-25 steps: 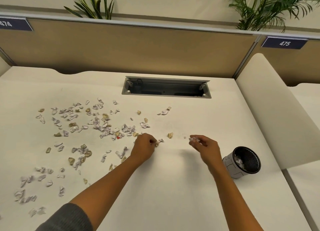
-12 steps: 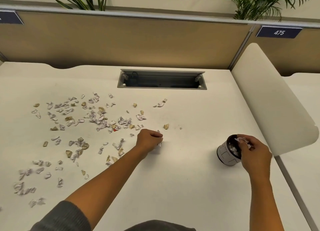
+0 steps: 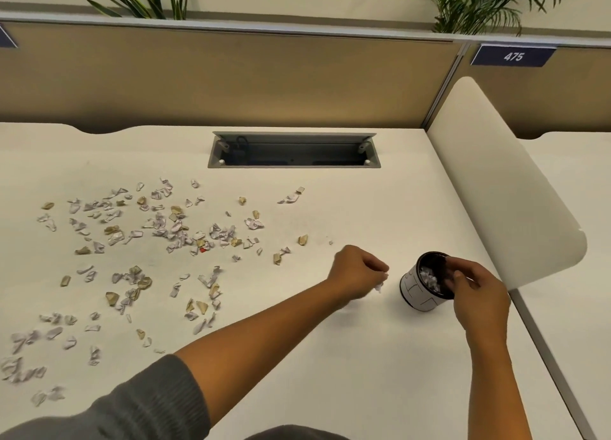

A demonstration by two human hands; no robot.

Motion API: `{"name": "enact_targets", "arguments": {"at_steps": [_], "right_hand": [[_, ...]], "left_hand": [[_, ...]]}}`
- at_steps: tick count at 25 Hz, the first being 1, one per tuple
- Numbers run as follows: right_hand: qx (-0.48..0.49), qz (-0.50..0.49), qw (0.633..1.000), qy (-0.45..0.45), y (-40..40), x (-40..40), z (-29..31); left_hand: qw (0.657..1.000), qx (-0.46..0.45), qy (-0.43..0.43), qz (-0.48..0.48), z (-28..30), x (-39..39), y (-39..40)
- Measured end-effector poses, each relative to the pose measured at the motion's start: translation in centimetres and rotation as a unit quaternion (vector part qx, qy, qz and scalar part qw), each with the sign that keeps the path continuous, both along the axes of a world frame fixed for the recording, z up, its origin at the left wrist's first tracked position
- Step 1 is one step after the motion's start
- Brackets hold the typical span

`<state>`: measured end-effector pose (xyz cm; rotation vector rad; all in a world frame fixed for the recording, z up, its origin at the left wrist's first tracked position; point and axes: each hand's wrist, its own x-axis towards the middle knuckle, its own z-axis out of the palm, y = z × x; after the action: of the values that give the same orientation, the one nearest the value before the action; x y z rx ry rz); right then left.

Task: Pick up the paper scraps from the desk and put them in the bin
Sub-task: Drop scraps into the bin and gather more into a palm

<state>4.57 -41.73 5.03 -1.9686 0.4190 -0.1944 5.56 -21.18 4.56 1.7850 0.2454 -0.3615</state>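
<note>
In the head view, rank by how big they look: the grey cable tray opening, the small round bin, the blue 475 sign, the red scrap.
1. Grey rectangular cable tray opening, largest.
2. Blue 475 sign and small round white bin with black rim: look alike, and the sign is farther off, so unranked.
3. Tiny red paper scrap, smallest.

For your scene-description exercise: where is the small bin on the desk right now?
In the head view, the bin stands on the right part of the desk, between the left hand and the right hand, beside the white divider.
</note>
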Motion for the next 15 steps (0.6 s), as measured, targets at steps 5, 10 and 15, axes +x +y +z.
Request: {"name": "enact_targets", "arguments": {"at_steps": [5,10,15], "right_hand": [[0.037,-0.038,0.998,-0.022,-0.4,-0.2,0.0],[0.062,-0.064,0.995,-0.035,-0.7,-0.5,0.1],[0.079,-0.072,0.994,-0.033,-0.9,-0.3,-0.7]], "left_hand": [[0.990,0.035,-0.108,-0.077,2.0,1.4,-6.8],[0.971,0.077,-0.173,-0.143,2.0,2.8,-9.6],[0.966,0.063,-0.185,-0.168,0.8,3.6,-9.4]]}}
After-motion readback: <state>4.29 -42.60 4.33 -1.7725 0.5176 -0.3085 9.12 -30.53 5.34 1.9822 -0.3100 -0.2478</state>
